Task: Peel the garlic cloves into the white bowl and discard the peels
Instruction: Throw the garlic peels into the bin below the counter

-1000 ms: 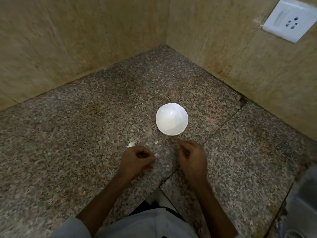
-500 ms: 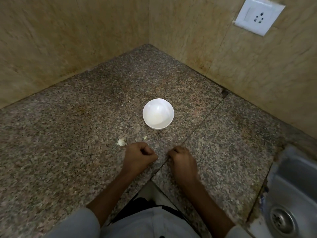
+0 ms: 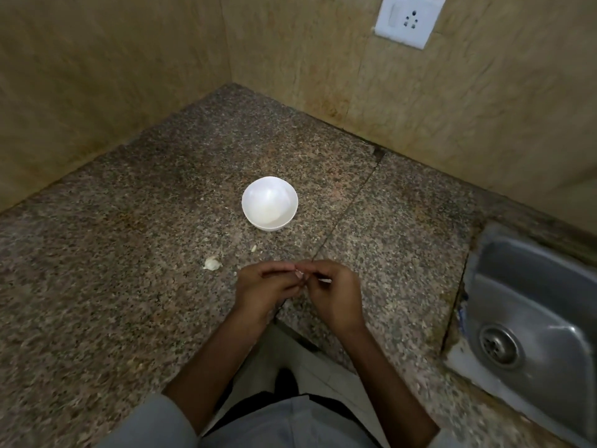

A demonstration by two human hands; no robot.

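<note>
- Peeling looks under way: a small garlic clove (image 3: 298,272) sits between the fingertips of both hands, mostly hidden. Cannot tell how much skin is off.
- Left hand (image 3: 268,286) and right hand (image 3: 336,292) are both curled, fingertips meeting, pinching that clove. A pale sliver (image 3: 324,280) pokes out by the right hand's fingers, likely peel.
- White bowl (image 3: 269,203) stands upright on the tabletop (image 3: 129,286), just beyond the hands, not touched. The inside reads plain white; cannot make out cloves in it.
- A loose garlic piece (image 3: 211,263) lies left of the hands, with a tiny scrap (image 3: 254,248) nearer the bowl. Clove or peel: cannot tell.
- Judgement: early stage. The drop into the bowl and peel disposal are not yet done.
- The sink (image 3: 533,302) at the right is unused.
</note>
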